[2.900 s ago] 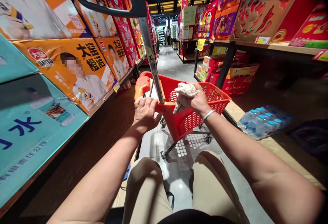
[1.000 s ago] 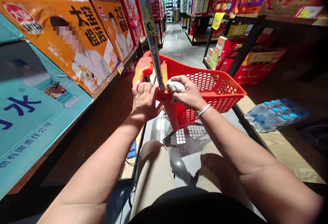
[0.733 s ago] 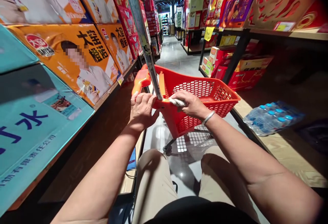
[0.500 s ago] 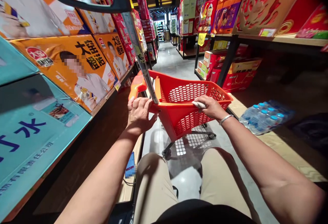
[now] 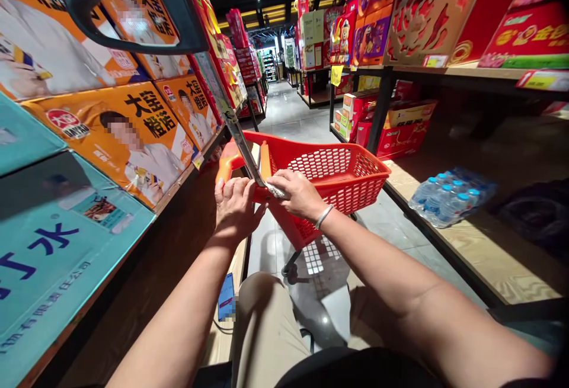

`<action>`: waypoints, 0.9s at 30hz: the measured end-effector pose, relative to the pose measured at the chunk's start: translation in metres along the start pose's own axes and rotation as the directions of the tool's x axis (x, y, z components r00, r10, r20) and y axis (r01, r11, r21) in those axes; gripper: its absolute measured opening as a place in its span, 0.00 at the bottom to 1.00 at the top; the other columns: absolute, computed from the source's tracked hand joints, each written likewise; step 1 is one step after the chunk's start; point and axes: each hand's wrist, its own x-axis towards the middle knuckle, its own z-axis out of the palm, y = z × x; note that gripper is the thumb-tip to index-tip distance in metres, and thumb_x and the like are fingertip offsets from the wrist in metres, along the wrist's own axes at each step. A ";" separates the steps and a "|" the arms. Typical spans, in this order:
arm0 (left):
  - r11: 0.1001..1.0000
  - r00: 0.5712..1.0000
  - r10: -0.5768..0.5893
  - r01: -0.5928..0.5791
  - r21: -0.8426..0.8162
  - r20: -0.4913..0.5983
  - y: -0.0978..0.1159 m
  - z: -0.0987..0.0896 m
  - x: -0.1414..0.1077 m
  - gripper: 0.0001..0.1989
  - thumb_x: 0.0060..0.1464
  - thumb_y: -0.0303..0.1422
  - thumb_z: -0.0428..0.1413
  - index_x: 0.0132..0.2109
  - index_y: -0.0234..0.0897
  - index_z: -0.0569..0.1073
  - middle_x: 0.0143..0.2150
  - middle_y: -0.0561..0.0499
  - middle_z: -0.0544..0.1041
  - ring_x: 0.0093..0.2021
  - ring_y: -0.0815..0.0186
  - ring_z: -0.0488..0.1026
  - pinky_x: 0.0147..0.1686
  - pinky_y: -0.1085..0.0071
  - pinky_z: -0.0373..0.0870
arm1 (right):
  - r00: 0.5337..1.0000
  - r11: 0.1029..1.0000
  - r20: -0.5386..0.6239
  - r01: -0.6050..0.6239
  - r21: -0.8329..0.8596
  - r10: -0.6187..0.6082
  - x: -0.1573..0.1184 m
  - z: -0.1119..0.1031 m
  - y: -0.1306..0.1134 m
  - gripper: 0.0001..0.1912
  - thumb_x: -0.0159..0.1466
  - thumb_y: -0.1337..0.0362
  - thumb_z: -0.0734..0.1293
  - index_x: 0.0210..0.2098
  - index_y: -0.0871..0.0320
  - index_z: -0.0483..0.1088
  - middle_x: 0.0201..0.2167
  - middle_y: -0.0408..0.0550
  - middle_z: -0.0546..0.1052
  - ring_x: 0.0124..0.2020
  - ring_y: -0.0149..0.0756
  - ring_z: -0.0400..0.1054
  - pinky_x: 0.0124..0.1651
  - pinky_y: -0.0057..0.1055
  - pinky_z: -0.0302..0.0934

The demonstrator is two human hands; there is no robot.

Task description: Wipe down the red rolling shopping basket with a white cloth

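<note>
A red plastic shopping cart (image 5: pixel 288 222) with a perforated basket stands in front of me, its handle end at the left. My left hand (image 5: pixel 233 207) is closed over the near edge of the cart, below the orange handle (image 5: pixel 227 162). My right hand (image 5: pixel 299 194) presses a folded whitish cloth (image 5: pixel 276 191) against the near rim, close beside my left hand. Its fingers are bent over the cloth and partly hide it. A worn metal post (image 5: pixel 231 121) with a black-framed mirror-like panel (image 5: pixel 191 26) on top slants up from this corner.
Stacked orange cartons (image 5: pixel 102 139) and light-blue cartons (image 5: pixel 66 246) line the left shelf. A phone (image 5: pixel 226 293) lies low at the left. Packed water bottles (image 5: pixel 444 198) rest on the low right shelf, below red gift boxes (image 5: pixel 528 32). An aisle floor (image 5: pixel 284 98) runs ahead.
My right hand has moved left along the cart's near rim with the cloth, from mid-rim to the corner by the post. My left hand keeps its place on the cart. The view has shifted slightly.
</note>
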 end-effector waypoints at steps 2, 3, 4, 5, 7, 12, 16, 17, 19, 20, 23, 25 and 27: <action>1.000 1.000 -0.005 0.005 -0.008 -0.023 -0.003 0.004 0.000 0.24 0.60 0.46 0.53 0.60 0.43 0.67 0.59 0.39 0.73 0.63 0.43 0.66 0.70 0.39 0.46 | 0.999 0.998 0.037 -0.001 -0.064 0.004 -0.009 -0.007 0.014 0.27 0.59 0.73 0.69 0.57 0.48 0.73 0.56 0.49 0.75 0.53 0.44 0.68 0.57 0.42 0.62; 1.000 0.999 -0.008 0.008 -0.014 -0.034 -0.004 0.007 0.000 0.25 0.60 0.47 0.54 0.60 0.42 0.68 0.59 0.39 0.74 0.63 0.42 0.66 0.70 0.38 0.47 | 0.999 0.996 0.050 -0.016 -0.093 0.021 -0.017 -0.013 0.025 0.28 0.59 0.74 0.69 0.57 0.49 0.73 0.55 0.48 0.75 0.53 0.44 0.68 0.57 0.42 0.62; 1.000 0.999 -0.013 0.012 -0.018 -0.045 -0.006 0.009 0.000 0.25 0.59 0.47 0.55 0.59 0.41 0.69 0.58 0.38 0.74 0.63 0.42 0.66 0.70 0.38 0.47 | 0.997 0.992 0.059 -0.041 -0.123 0.049 -0.026 -0.020 0.038 0.29 0.58 0.75 0.68 0.57 0.49 0.73 0.55 0.48 0.75 0.52 0.45 0.68 0.57 0.42 0.62; 1.000 0.999 -0.015 0.014 -0.021 -0.052 -0.007 0.011 0.000 0.25 0.59 0.47 0.56 0.59 0.40 0.70 0.58 0.37 0.74 0.63 0.42 0.66 0.69 0.38 0.47 | 0.994 0.985 0.065 -0.073 -0.159 0.084 -0.036 -0.029 0.053 0.29 0.58 0.75 0.68 0.57 0.49 0.73 0.54 0.48 0.76 0.52 0.45 0.68 0.56 0.42 0.62; 1.000 0.998 -0.012 0.011 -0.020 -0.061 -0.008 0.012 0.001 0.25 0.58 0.47 0.57 0.58 0.39 0.71 0.58 0.37 0.74 0.63 0.41 0.66 0.69 0.38 0.47 | 0.983 0.960 0.065 -0.150 -0.235 0.169 -0.058 -0.049 0.084 0.28 0.58 0.74 0.68 0.56 0.49 0.74 0.55 0.49 0.76 0.52 0.46 0.68 0.54 0.43 0.62; 1.000 0.996 0.007 -0.008 -0.008 -0.089 0.001 0.009 0.005 0.24 0.58 0.45 0.57 0.57 0.36 0.69 0.57 0.34 0.74 0.62 0.41 0.66 0.68 0.36 0.47 | 0.941 0.888 -0.023 -0.328 -0.323 0.339 -0.092 -0.079 0.128 0.28 0.55 0.75 0.68 0.54 0.52 0.74 0.56 0.51 0.76 0.53 0.49 0.68 0.56 0.47 0.60; 0.997 0.993 -0.059 0.055 -0.045 -0.106 0.009 0.013 0.005 0.24 0.59 0.43 0.56 0.59 0.37 0.67 0.55 0.35 0.73 0.60 0.41 0.68 0.68 0.35 0.47 | 0.946 0.941 -0.160 -0.304 -0.151 0.281 -0.077 -0.058 0.102 0.28 0.56 0.75 0.65 0.55 0.53 0.72 0.56 0.53 0.76 0.58 0.48 0.67 0.59 0.47 0.60; 0.994 0.987 -0.097 0.089 -0.066 -0.126 0.012 0.014 0.003 0.26 0.59 0.42 0.56 0.61 0.38 0.66 0.56 0.35 0.73 0.61 0.41 0.67 0.68 0.35 0.46 | 0.956 0.960 -0.173 -0.259 -0.104 0.239 -0.070 -0.048 0.090 0.28 0.57 0.74 0.65 0.57 0.53 0.71 0.57 0.52 0.75 0.59 0.48 0.66 0.60 0.47 0.60; 0.981 0.967 -0.175 0.155 -0.116 -0.185 0.018 0.015 0.000 0.31 0.59 0.42 0.56 0.65 0.36 0.61 0.62 0.32 0.68 0.66 0.40 0.62 0.69 0.35 0.46 | 0.977 0.988 -0.162 -0.148 -0.053 0.137 -0.060 -0.025 0.064 0.30 0.59 0.73 0.65 0.60 0.51 0.67 0.61 0.51 0.73 0.62 0.47 0.64 0.63 0.48 0.57; 0.975 0.957 -0.198 0.170 -0.144 -0.213 0.023 0.015 -0.001 0.34 0.58 0.42 0.57 0.67 0.34 0.60 0.65 0.30 0.65 0.69 0.39 0.59 0.69 0.36 0.46 | 0.984 0.993 -0.146 -0.108 -0.054 0.099 -0.058 -0.013 0.053 0.30 0.61 0.72 0.65 0.61 0.49 0.67 0.62 0.50 0.71 0.64 0.48 0.62 0.65 0.49 0.55; 0.977 0.974 -0.099 0.056 -0.207 -0.204 0.042 0.013 0.006 0.34 0.58 0.40 0.56 0.68 0.35 0.60 0.69 0.31 0.62 0.72 0.41 0.54 0.69 0.40 0.49 | 0.989 0.982 -0.074 -0.134 -0.132 0.125 -0.068 0.023 0.034 0.22 0.67 0.66 0.64 0.59 0.43 0.69 0.64 0.45 0.70 0.68 0.51 0.54 0.68 0.51 0.49; 0.968 0.992 0.060 -0.084 -0.236 -0.108 0.055 0.013 0.019 0.32 0.59 0.38 0.54 0.69 0.39 0.62 0.70 0.37 0.63 0.72 0.46 0.56 0.70 0.46 0.52 | 0.974 0.955 0.010 -0.221 -0.195 0.228 -0.087 0.047 0.036 0.17 0.70 0.64 0.62 0.56 0.41 0.71 0.62 0.44 0.71 0.66 0.52 0.54 0.66 0.52 0.50; 0.959 0.990 0.142 -0.144 -0.243 -0.024 0.067 0.016 0.034 0.33 0.59 0.36 0.53 0.70 0.37 0.62 0.71 0.38 0.64 0.72 0.47 0.57 0.69 0.48 0.53 | 0.948 0.932 0.107 -0.269 -0.243 0.301 -0.108 0.067 0.044 0.15 0.72 0.63 0.61 0.52 0.41 0.74 0.59 0.46 0.73 0.61 0.51 0.58 0.61 0.52 0.54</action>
